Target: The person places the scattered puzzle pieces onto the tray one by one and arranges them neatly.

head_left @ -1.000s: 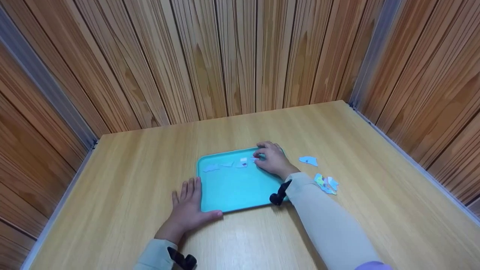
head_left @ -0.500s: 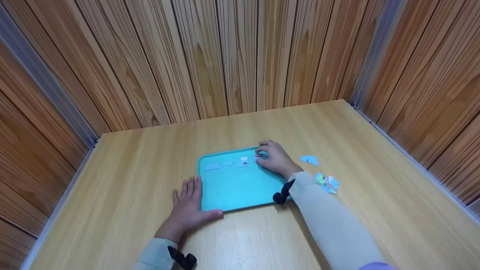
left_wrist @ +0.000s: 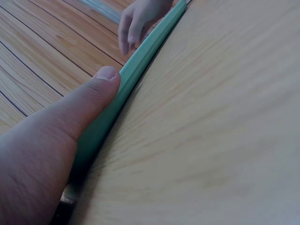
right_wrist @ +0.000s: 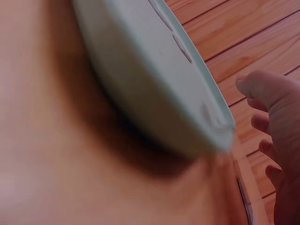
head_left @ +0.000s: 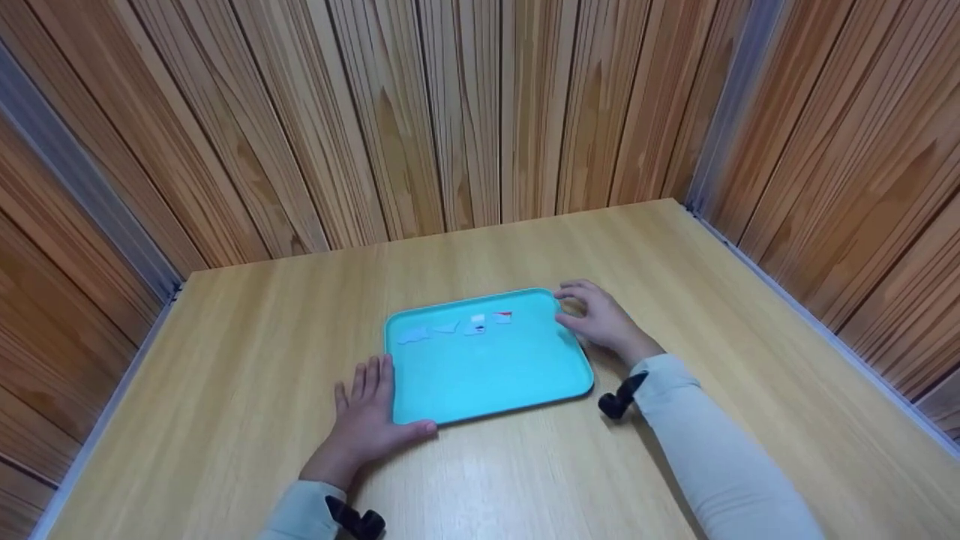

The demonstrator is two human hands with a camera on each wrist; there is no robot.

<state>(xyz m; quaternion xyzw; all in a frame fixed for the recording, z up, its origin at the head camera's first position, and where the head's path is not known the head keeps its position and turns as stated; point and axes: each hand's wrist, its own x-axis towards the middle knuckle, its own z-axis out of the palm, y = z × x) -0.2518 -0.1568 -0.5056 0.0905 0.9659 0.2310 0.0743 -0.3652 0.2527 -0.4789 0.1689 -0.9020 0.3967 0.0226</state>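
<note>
A turquoise tray (head_left: 495, 375) lies on the table. Along its far side sits a row of torn paper pieces: a pale blue one (head_left: 413, 335), a slim blue one (head_left: 447, 328), one with a white patch and dark mark (head_left: 475, 330), and one with a red edge (head_left: 503, 319). My left hand (head_left: 365, 424) spreads against the tray's near left corner, its thumb along the front side in the left wrist view. At the far right corner, my right hand (head_left: 602, 321) hovers by the rim with loosely bent fingers and nothing between them.
The wooden table (head_left: 480, 480) is bounded by wood-panelled walls (head_left: 442, 112) at the back and both sides. Black wrist cameras (head_left: 616, 405) are strapped over the sleeves. The table area right of the tray is partly covered by the right forearm (head_left: 720, 442).
My right hand has let go of the red-edged paper piece and moved right, off the tray's inside. The loose pieces right of the tray are now hidden. My left hand stays against the tray.
</note>
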